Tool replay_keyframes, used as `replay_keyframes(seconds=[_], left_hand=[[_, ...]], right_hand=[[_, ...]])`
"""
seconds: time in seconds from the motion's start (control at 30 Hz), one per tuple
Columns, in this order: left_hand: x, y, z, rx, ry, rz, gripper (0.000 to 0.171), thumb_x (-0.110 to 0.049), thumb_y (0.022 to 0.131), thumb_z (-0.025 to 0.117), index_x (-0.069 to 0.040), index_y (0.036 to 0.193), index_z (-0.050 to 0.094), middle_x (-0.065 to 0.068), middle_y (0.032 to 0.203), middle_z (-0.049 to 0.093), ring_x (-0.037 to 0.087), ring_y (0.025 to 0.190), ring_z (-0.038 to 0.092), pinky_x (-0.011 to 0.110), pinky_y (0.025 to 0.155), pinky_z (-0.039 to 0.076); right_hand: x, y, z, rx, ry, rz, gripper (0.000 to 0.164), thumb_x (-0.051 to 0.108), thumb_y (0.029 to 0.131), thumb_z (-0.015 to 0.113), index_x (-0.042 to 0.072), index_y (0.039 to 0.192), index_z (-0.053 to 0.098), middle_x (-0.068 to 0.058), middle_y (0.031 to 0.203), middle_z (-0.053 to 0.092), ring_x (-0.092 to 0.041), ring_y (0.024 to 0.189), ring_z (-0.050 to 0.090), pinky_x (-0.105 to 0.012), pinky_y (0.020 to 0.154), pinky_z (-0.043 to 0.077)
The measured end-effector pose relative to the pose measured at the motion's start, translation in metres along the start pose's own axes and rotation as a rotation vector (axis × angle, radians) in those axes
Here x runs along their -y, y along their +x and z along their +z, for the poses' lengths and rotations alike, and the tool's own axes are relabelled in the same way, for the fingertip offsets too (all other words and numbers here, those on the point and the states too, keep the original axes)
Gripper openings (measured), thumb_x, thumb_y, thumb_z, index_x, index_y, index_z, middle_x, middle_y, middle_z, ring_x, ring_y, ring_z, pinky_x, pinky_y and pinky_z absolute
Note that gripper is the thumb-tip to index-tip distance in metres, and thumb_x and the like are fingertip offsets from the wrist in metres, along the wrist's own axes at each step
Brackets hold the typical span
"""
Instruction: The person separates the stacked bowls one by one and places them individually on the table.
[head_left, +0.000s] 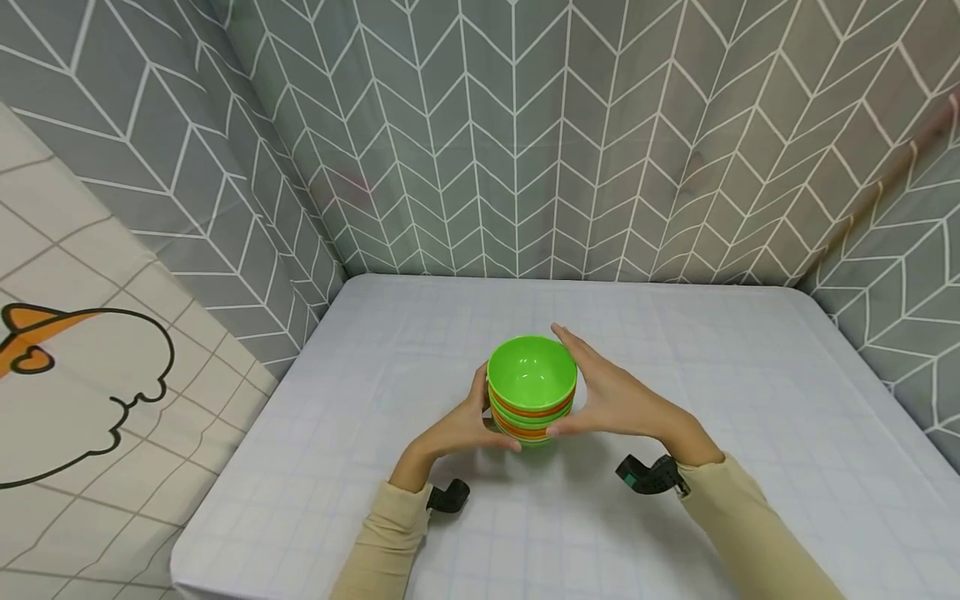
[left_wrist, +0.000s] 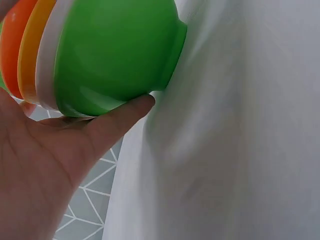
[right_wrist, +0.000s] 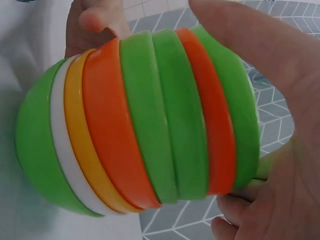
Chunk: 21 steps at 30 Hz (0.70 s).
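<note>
A stack of nested bowls (head_left: 532,375) is upright at the middle of the table; whether its foot touches the cloth I cannot tell. In the right wrist view its rims (right_wrist: 140,125) show green, orange, yellow and white bands, with a green bowl at each end. My left hand (head_left: 465,425) grips the stack low on the left, its thumb along the bottom green bowl (left_wrist: 115,55) in the left wrist view. On the right, my right hand (head_left: 618,396) holds the upper part, thumb at the near side and fingers round the top green bowl's far side, partly hidden.
A white cloth covers the table (head_left: 420,333). Grey patterned curtains (head_left: 525,150) stand behind it and at both sides. A black wrist camera (head_left: 648,475) sits by the right sleeve, another wrist camera (head_left: 450,497) by the left.
</note>
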<state>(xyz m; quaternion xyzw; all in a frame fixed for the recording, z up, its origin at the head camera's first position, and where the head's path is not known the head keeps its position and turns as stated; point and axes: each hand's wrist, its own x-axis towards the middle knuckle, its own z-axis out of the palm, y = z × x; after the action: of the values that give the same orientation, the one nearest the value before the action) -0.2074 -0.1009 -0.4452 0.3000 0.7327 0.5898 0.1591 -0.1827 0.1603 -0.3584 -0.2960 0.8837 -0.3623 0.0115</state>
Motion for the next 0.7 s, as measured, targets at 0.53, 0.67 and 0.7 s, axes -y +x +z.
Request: replay_keyframes(seconds=[0.53, 0.67, 0.7], left_hand=[[-0.031, -0.007, 0.008, 0.003, 0.086, -0.027, 0.119, -0.008, 0.072, 0.087, -0.016, 0.152, -0.002, 0.012, 0.15, 0.028, 0.028, 0.132, 0.038, 0.037, 0.102, 0.04], [-0.034, -0.008, 0.009, -0.007, 0.101, -0.017, 0.119, -0.007, 0.072, 0.086, -0.016, 0.152, -0.001, 0.012, 0.15, 0.028, 0.028, 0.131, 0.04, 0.041, 0.103, 0.038], [-0.035, -0.008, 0.009, -0.007, 0.102, -0.018, 0.118, -0.006, 0.072, 0.086, -0.016, 0.152, 0.0, 0.012, 0.15, 0.028, 0.028, 0.131, 0.04, 0.042, 0.103, 0.038]], right_hand=[[-0.005, 0.012, 0.009, -0.019, 0.119, -0.022, 0.12, 0.051, 0.066, 0.086, 0.014, 0.155, 0.014, -0.003, 0.154, 0.026, -0.024, 0.13, 0.041, -0.053, 0.1, 0.039], [-0.006, 0.015, 0.011, -0.029, 0.121, -0.02, 0.12, 0.051, 0.066, 0.086, 0.012, 0.155, 0.015, -0.004, 0.152, 0.028, -0.023, 0.127, 0.044, -0.05, 0.098, 0.042], [-0.006, 0.016, 0.011, -0.03, 0.127, -0.022, 0.12, 0.05, 0.066, 0.087, 0.011, 0.155, 0.015, -0.005, 0.152, 0.029, -0.024, 0.126, 0.044, -0.05, 0.098, 0.042]])
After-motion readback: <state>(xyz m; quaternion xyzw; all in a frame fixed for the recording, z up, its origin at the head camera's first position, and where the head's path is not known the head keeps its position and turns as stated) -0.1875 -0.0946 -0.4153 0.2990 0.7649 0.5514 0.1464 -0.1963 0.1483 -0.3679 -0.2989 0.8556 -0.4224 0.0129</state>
